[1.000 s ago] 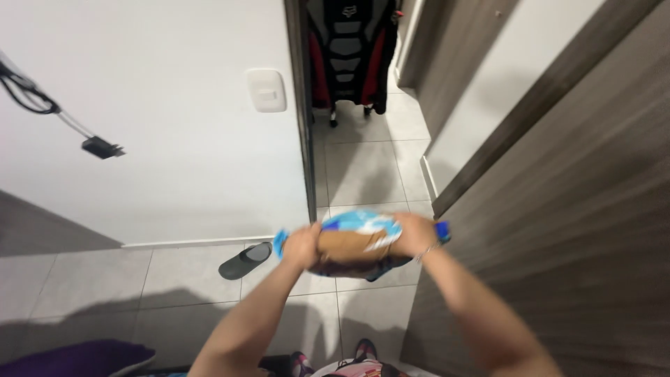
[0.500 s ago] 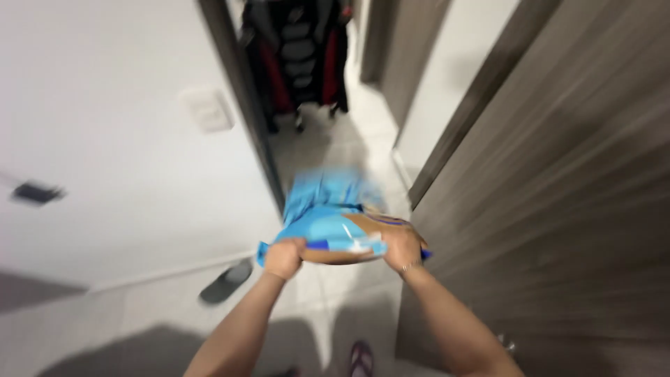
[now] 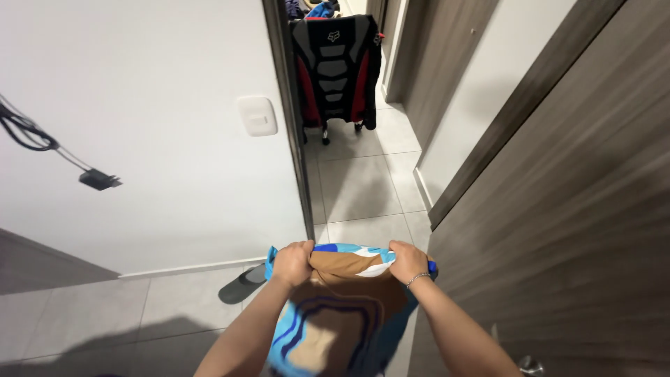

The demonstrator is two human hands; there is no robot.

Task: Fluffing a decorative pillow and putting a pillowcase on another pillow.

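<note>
A: Start at the left. What is cut off or hard to read?

B: A black cable (image 3: 28,132) runs in from the left edge along the white wall (image 3: 160,174) and ends in a small black plug block (image 3: 98,180); where it begins lies outside the view. Lower down, a dark slipper (image 3: 241,286) lies on the grey floor tiles (image 3: 363,188), its toe end hidden behind the left forearm. The cloth itself blurs toward the bottom edge and is cut off there.

A: Any container with something in it?

B: Not that I can make out. Beyond the doorway stands a black, grey and red gaming chair (image 3: 335,66), with some blue stuff behind its top that is too small to name.

A: And the cloth?

B: A patterned fabric (image 3: 335,321), light blue with brown, tan and dark blue wavy bands and a bit of white. It hangs in front of the person, low in the middle of the view, just left of the dark wood door (image 3: 579,230).

A: The hands?

B: Left hand (image 3: 293,262) and right hand (image 3: 407,260) sit apart, each clenched on the top edge of the fabric. A thin bracelet (image 3: 417,278) circles the right wrist.
</note>
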